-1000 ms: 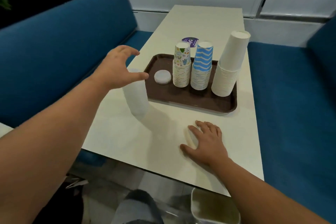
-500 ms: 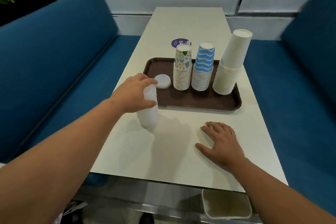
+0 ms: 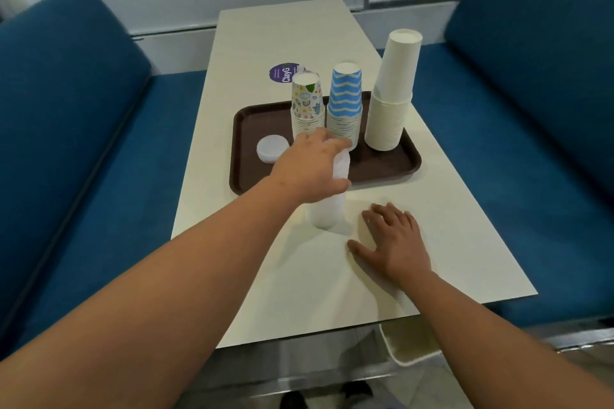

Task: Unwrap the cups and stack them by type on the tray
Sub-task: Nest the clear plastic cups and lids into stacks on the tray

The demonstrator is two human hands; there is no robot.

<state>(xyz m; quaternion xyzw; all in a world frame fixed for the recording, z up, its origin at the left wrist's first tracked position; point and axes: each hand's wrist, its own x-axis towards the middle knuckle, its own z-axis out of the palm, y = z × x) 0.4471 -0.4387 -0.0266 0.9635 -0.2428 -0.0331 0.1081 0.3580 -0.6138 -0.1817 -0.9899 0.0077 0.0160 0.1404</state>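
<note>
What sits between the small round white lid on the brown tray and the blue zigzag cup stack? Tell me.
In the head view, the stack of animal-print paper cups stands between the white round lid and the blue zigzag cup stack, all on the brown tray.

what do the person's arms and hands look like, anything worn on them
Both forearms are bare, with no sleeve in view. The left hand and the right hand wear no gloves, and no watch, ring or bracelet shows on either.
</note>
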